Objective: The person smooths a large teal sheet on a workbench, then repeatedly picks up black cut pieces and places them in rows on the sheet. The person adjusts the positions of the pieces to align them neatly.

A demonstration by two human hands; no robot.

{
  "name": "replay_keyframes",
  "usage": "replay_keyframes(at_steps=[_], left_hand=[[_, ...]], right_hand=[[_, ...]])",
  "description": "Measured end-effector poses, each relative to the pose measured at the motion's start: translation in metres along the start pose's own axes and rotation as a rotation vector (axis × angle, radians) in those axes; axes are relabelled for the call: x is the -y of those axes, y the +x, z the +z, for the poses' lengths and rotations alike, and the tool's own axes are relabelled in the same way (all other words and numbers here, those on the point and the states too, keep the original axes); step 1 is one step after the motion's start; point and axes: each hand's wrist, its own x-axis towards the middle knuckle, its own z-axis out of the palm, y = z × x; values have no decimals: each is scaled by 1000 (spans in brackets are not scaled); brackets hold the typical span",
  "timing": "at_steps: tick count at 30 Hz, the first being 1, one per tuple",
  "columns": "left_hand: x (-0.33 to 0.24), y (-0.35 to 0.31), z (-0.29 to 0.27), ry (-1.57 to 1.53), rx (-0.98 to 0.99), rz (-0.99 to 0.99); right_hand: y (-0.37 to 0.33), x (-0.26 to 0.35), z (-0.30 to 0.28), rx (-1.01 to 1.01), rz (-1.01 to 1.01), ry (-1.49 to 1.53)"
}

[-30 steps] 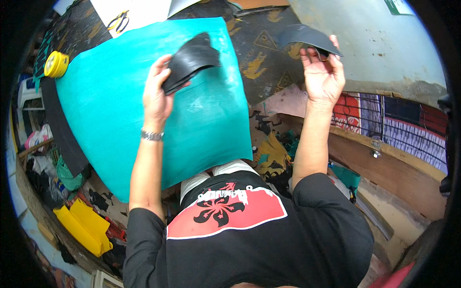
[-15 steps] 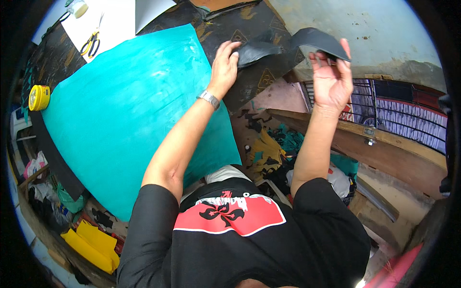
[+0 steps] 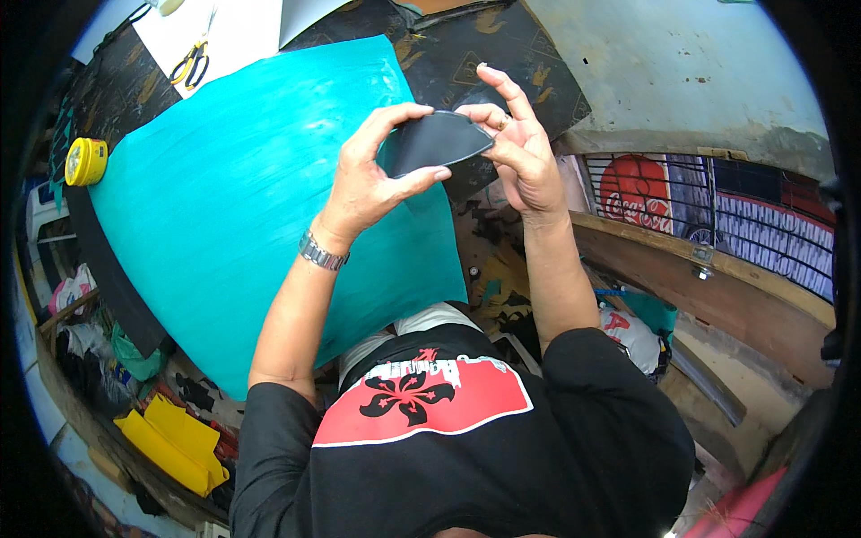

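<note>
Head: black curved piece (image 3: 437, 145) raised over teal sheet's (image 3: 260, 206) right edge | your left hand (image 3: 369, 170): half-open, gripping its long edges | your right hand (image 3: 525, 160): at its tip, one finger raised, pinch unconfirmed | step, judged: two-handed handling; next move calls for light, even pressure

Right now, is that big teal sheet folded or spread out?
Spread out: the teal sheet shows one broad surface, partly over the dark tabletop, with no fold visible.
</note>
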Motion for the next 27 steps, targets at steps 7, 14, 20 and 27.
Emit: replay_keyframes(at_steps=[7,14,20,27], left_hand=[[18,-36,-8,7,-327,29],[15,-39,-19,-634,-470,-181],[20,-14,-1,-834,-509,-195],[28,24,-27,-936,-617,-376]], right_hand=[[6,-30,10,-21,94,199],[-5,13,-39,-265,-25,303],[-27,41,-93,-261,-98,366],[-60,74,-153,-686,-216,358]])
